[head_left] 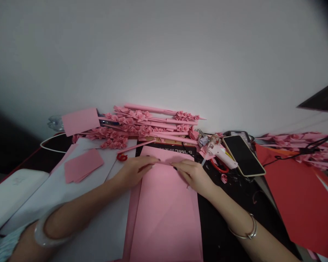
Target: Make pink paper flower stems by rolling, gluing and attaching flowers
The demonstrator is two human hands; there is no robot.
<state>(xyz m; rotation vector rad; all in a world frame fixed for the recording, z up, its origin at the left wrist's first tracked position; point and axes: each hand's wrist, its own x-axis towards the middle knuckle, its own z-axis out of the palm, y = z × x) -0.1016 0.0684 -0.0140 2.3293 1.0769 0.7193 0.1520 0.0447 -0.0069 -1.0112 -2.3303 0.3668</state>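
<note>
Both hands meet near the far end of a long pink paper sheet (169, 214) lying in front of me. My left hand (135, 169) pinches the left end of a narrow pink paper strip (164, 163), which looks folded or rolled. At its right end my right hand (194, 174) pinches the same strip, fingertips bent over it. The strip lies crosswise over the sheet; whether it is joined to the paper beneath I cannot tell. Beyond the hands lies a heap of pink paper flower stems (142, 123).
White sheets (104, 214) and small pink cards (83, 165) lie left, beside a white box-like device (19, 193). A glue gun (220, 154), red-handled scissors (218, 166) and a phone (243, 154) sit to the right. Red paper (297, 196) covers the far right. A wall (164, 54) rises behind.
</note>
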